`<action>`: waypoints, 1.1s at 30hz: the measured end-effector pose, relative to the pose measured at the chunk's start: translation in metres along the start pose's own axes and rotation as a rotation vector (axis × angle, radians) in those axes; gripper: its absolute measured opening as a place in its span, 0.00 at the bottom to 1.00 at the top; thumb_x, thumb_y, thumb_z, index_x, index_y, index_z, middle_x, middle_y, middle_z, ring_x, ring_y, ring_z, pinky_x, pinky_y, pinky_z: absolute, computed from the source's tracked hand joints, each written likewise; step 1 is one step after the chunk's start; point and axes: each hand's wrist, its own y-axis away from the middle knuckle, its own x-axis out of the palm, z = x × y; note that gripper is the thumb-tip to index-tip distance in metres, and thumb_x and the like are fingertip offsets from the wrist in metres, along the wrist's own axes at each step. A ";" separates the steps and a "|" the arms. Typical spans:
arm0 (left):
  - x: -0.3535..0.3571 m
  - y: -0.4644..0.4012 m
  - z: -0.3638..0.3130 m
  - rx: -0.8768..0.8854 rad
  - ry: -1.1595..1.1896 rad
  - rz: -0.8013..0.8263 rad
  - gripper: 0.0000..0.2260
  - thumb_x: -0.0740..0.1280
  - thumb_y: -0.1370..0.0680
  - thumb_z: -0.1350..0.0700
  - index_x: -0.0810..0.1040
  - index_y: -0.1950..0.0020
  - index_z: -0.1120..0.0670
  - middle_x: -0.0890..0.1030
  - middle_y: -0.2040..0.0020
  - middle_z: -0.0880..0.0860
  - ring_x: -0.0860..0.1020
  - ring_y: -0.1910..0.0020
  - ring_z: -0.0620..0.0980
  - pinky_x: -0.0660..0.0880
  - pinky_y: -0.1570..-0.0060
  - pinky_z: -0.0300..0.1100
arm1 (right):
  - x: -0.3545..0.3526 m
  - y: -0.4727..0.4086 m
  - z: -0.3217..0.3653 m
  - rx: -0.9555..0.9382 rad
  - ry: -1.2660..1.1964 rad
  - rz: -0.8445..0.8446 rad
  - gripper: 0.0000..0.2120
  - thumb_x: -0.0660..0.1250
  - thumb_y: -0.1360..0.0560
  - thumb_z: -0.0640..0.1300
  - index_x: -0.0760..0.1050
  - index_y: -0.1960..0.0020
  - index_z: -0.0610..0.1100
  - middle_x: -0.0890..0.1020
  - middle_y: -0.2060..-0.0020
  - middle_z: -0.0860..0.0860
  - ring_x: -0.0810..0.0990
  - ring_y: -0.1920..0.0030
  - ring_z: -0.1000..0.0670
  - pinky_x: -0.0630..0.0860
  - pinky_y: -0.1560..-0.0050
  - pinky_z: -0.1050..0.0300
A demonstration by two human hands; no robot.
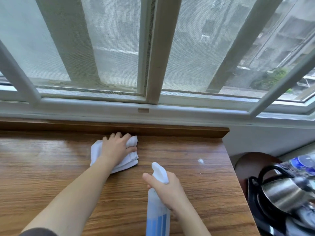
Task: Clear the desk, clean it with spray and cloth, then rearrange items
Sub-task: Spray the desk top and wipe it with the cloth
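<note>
White cloth (115, 156) under curled left hand (117, 147)

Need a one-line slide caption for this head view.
Left hand presses white cloth on wooden desk; right hand holds spray bottle.

On the wooden desk (196, 193) lay one white cloth (130, 156); above it, one spray bottle (157, 206); beside it, one kettle (281, 193).

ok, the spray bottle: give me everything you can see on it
The spray bottle is translucent plastic with a white trigger head and blue liquid low in the body. The right hand grips its neck, holding it tilted, nozzle pointing away toward the window, above the near right part of the wooden desk. Its base runs out of frame. Nothing else touches it.
</note>
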 end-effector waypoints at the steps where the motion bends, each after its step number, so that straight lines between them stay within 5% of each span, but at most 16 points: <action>1: -0.001 0.001 0.000 -0.002 0.003 0.011 0.25 0.61 0.27 0.30 0.74 0.38 0.44 0.78 0.45 0.53 0.75 0.44 0.56 0.69 0.48 0.55 | -0.001 0.001 -0.001 0.002 -0.001 -0.006 0.37 0.65 0.41 0.74 0.79 0.50 0.41 0.85 0.57 0.49 0.76 0.61 0.56 0.70 0.57 0.56; 11: 0.011 0.075 0.004 0.154 -0.016 -0.083 0.25 0.59 0.34 0.29 0.80 0.51 0.45 0.78 0.60 0.50 0.78 0.59 0.56 0.71 0.59 0.50 | -0.004 0.006 -0.006 -0.022 0.030 -0.012 0.32 0.68 0.35 0.71 0.80 0.51 0.42 0.85 0.54 0.47 0.79 0.59 0.54 0.72 0.56 0.55; 20: 0.008 0.085 -0.001 0.106 -0.046 -0.062 0.22 0.70 0.34 0.32 0.79 0.51 0.46 0.79 0.57 0.52 0.79 0.57 0.57 0.72 0.57 0.52 | 0.000 0.005 0.003 -0.015 0.031 -0.068 0.26 0.70 0.29 0.66 0.81 0.53 0.41 0.86 0.55 0.47 0.82 0.57 0.50 0.74 0.55 0.54; 25: 0.009 0.085 0.000 0.108 -0.036 -0.080 0.22 0.70 0.34 0.32 0.78 0.49 0.45 0.79 0.57 0.51 0.78 0.56 0.57 0.72 0.56 0.52 | -0.004 0.005 0.002 0.031 0.055 -0.089 0.20 0.72 0.29 0.65 0.74 0.62 0.48 0.78 0.65 0.53 0.77 0.62 0.52 0.71 0.58 0.55; 30: 0.009 0.083 0.000 0.118 -0.022 -0.088 0.23 0.72 0.35 0.32 0.79 0.49 0.46 0.78 0.58 0.51 0.79 0.58 0.56 0.73 0.57 0.52 | -0.007 0.007 0.002 0.021 0.033 -0.116 0.25 0.71 0.29 0.65 0.80 0.56 0.41 0.84 0.62 0.47 0.77 0.62 0.53 0.71 0.57 0.55; 33: 0.009 0.083 0.000 0.122 -0.024 -0.094 0.23 0.72 0.35 0.32 0.79 0.49 0.45 0.79 0.58 0.51 0.79 0.58 0.56 0.73 0.57 0.52 | -0.007 0.007 0.003 0.018 0.039 -0.106 0.21 0.71 0.29 0.65 0.76 0.61 0.47 0.80 0.66 0.51 0.75 0.64 0.53 0.70 0.59 0.55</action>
